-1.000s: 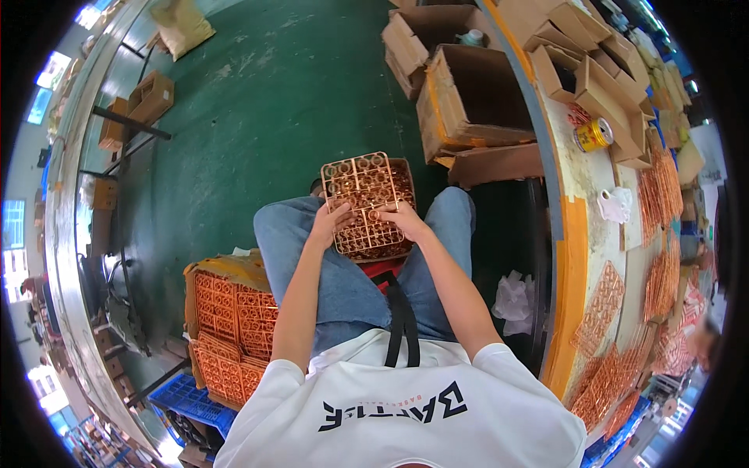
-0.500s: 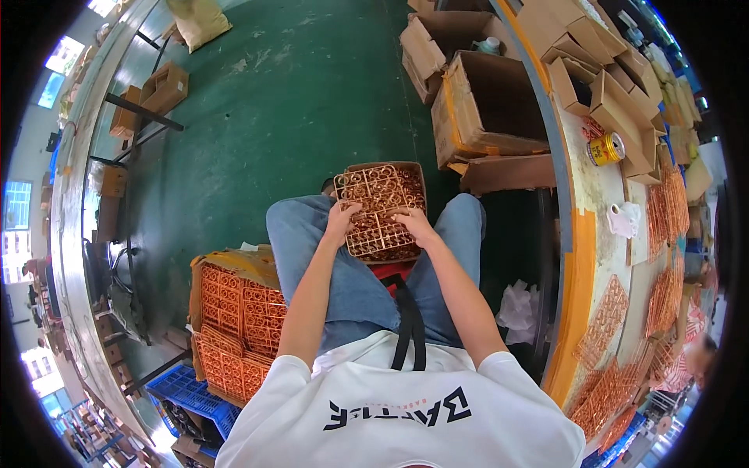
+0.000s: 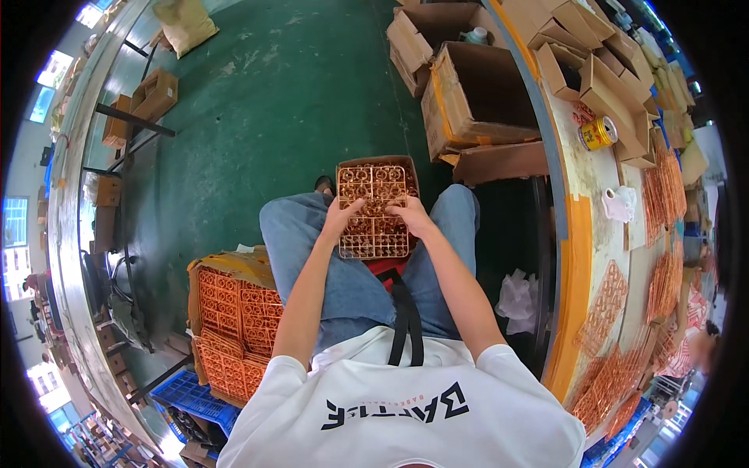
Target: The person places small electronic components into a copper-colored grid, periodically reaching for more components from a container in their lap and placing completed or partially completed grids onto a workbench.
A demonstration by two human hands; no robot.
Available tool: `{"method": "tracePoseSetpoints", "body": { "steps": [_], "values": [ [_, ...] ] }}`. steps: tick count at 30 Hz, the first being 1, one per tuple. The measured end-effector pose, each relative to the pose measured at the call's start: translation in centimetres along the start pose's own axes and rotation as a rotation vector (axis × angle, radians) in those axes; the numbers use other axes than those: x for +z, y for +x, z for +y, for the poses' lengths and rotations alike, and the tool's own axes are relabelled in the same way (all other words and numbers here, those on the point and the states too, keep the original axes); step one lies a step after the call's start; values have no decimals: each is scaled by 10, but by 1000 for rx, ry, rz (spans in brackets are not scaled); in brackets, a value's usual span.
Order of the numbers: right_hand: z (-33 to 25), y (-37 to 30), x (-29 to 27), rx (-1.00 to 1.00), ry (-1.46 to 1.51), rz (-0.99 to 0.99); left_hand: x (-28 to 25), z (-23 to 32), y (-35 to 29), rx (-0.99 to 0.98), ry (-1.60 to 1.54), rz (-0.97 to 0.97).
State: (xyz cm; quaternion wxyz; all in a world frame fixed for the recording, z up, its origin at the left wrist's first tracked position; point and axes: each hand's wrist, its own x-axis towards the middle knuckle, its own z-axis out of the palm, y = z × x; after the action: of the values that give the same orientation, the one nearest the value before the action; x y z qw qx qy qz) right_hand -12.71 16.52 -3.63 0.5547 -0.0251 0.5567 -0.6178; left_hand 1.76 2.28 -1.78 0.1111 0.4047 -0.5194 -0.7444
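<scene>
Between my knees I hold a copper-coloured lattice frame (image 3: pixel 374 231), a rectangular moulded sprue with small rings across it. My left hand (image 3: pixel 340 218) grips its left side, thumb lying over the top face. On the opposite edge my right hand (image 3: pixel 414 216) has hold of it in the same way. Beneath the frame is a cardboard box (image 3: pixel 417 178) with more copper-coloured pieces in it. The frame covers most of the box's contents, and the fingers under its edges are hidden.
Beside my left leg stands a carton (image 3: pixel 193 300) packed with stacked orange lattice frames, with a blue crate (image 3: pixel 183 390) behind it. The right-hand workbench (image 3: pixel 581 257) carries more frames, a yellow can (image 3: pixel 598 133) and cardboard trays. Large open cartons (image 3: pixel 449 101) stand ahead at right.
The frame has turned from a slight tilt to nearly square with the box. Both hands keep their grip on its sides. The whole view has shifted slightly.
</scene>
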Motion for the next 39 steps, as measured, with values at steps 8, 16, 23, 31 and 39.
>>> {"method": "tracePoseSetpoints", "body": {
  "steps": [8, 16, 23, 31, 39],
  "values": [
    [-5, -5, 9, -205, -204, 128, 1, -5, 0, -51, -69, -93],
    [-17, -13, 17, -21, -145, -27, -12, -21, 5, -150, -71, -57],
    [1, 2, 7, -120, -73, 104, -15, -11, 5, -181, -267, -68],
    [13, 6, 2, -205, -784, 297, -20, -3, 7, -250, -322, -100],
    [9, 1, -2, -349, -965, 373, -19, -10, 9, -147, -30, -32]
  ]
}}
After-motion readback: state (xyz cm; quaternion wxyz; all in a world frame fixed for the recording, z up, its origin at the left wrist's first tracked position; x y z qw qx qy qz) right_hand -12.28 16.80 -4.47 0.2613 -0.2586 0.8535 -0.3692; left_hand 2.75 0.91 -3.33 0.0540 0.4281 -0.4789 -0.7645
